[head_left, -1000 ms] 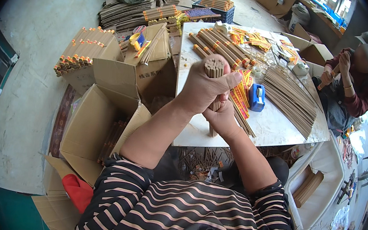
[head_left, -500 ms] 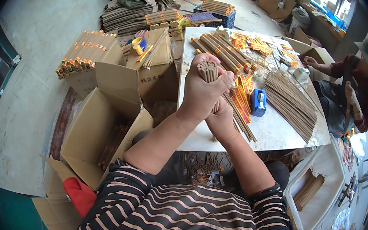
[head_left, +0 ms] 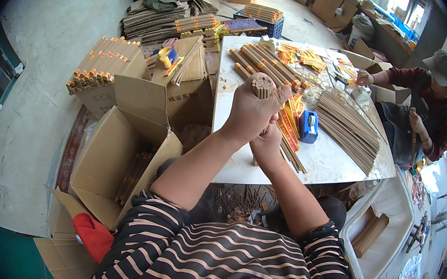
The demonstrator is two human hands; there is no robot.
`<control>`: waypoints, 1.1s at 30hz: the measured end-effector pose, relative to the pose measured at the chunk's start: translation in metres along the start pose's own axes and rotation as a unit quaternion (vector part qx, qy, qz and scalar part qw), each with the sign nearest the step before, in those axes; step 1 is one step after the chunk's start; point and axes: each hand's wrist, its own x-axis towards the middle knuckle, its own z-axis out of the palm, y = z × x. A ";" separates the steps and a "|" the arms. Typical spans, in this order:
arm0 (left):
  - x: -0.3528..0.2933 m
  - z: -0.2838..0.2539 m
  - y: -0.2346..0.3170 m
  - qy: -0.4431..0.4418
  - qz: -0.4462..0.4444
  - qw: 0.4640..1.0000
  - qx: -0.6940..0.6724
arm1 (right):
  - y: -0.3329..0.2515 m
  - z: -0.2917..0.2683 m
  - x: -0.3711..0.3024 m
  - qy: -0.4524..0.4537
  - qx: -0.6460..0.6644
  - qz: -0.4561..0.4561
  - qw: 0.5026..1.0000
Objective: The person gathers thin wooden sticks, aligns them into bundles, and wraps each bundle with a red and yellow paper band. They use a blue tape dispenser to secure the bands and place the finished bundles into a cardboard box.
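Observation:
Over the white table's near edge I hold an upright bundle of brown incense sticks (head_left: 261, 86). My left hand (head_left: 248, 110) wraps round its upper part, and the stick ends show above the fist. Lower down, my right hand (head_left: 267, 144) closes round the same bundle, partly hidden behind the left. Red-and-yellow paper labels (head_left: 289, 123) lie just beyond my hands, beside a blue tape dispenser (head_left: 309, 126). Loose incense sticks (head_left: 348, 131) are spread to the right. Several banded bundles (head_left: 269, 66) are stacked farther back on the table.
An open cardboard box (head_left: 105, 164) with bundles inside stands at left, below a pile of banded bundles (head_left: 105, 62). A white tub (head_left: 399, 214) holding sticks is at right. Across the table's right side sits another person (head_left: 434, 103) holding something thin.
My hands and the bundle have shifted slightly right in the picture. The other person's head has lifted, and their near-table hand has moved left.

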 end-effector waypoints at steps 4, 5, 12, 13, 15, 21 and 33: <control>0.000 0.002 0.008 0.001 0.033 0.998 0.049 | -0.001 -0.001 0.006 -0.011 -0.036 -0.012 0.999; 0.000 0.003 0.006 -0.002 0.057 0.997 0.052 | -0.004 -0.003 0.004 -0.010 -0.059 -0.024 0.998; 0.014 -0.024 -0.001 -0.024 -0.028 0.998 -0.054 | -0.026 -0.016 0.016 -0.152 -0.045 0.073 0.985; 0.016 -0.026 0.002 -0.057 -0.041 0.995 -0.069 | -0.037 -0.021 0.017 -0.156 -0.020 0.055 0.986; 0.016 -0.028 0.008 -0.118 -0.061 0.982 -0.134 | -0.039 -0.022 0.020 -0.157 0.112 0.035 0.981; 0.012 -0.017 0.009 -0.099 -0.081 0.979 -0.160 | -0.044 -0.018 0.007 -0.137 0.071 0.191 0.969; -0.001 -0.008 0.001 -0.036 0.041 0.998 0.017 | -0.014 -0.007 0.009 -0.049 0.104 0.008 0.993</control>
